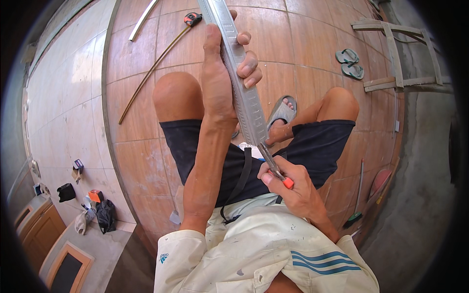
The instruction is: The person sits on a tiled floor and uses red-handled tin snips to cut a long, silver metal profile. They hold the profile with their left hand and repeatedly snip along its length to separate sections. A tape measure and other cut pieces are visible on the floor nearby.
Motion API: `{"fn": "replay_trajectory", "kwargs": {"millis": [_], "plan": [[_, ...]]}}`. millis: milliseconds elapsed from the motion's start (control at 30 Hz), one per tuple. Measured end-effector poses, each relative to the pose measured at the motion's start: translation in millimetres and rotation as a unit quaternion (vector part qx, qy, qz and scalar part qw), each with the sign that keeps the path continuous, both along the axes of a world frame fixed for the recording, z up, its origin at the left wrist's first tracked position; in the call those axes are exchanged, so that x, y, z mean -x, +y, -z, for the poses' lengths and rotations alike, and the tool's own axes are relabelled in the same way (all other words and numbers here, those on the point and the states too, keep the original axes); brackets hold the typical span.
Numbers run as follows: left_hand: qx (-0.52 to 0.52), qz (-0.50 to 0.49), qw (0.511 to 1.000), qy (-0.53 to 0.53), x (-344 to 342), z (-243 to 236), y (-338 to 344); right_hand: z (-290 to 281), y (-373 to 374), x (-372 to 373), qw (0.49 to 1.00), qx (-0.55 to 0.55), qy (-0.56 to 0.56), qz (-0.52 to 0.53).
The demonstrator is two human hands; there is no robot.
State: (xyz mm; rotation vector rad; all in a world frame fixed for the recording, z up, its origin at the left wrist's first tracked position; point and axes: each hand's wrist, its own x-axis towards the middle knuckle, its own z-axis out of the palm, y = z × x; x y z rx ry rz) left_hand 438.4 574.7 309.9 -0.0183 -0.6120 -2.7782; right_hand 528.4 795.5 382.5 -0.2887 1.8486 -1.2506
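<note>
My left hand (218, 85) is wrapped round a long silvery metal channel (250, 110) with stamped ridges. The channel slants from the top middle down toward my lap, and its upper end runs out of the picture. At its lower end, my right hand (298, 190) is closed round metal snips (271, 163) with a red-orange grip (287, 183). The jaws of the snips meet the channel's end; how far they bite into it is too small to tell. My dark shorts and bent knees lie below the work.
On the wood-look tile floor lies a tape measure (193, 19), its yellow blade (152, 72) drawn out. A white strip (142, 20) is beside it. Flip-flops (350, 64), a wooden ladder-like frame (399, 58) and a broom (352, 219) are at right. Bags (105, 216) sit on the left ledge.
</note>
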Motion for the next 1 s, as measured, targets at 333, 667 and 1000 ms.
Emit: {"fn": "replay_trajectory", "kwargs": {"millis": [333, 667, 1000], "plan": [[0.017, -0.002, 1.000, -0.026, -1, 0, -2, 0, -2, 0, 1.000, -0.020, 0.013, -0.009], [0.009, -0.015, 0.999, -0.028, -2, -1, -4, -1, -3, -1, 0.998, -0.025, -0.051, 0.013], [0.023, -0.030, 0.999, -0.029, -3, -4, -2, 3, -2, -2, 0.998, -0.015, -0.068, 0.014]]}}
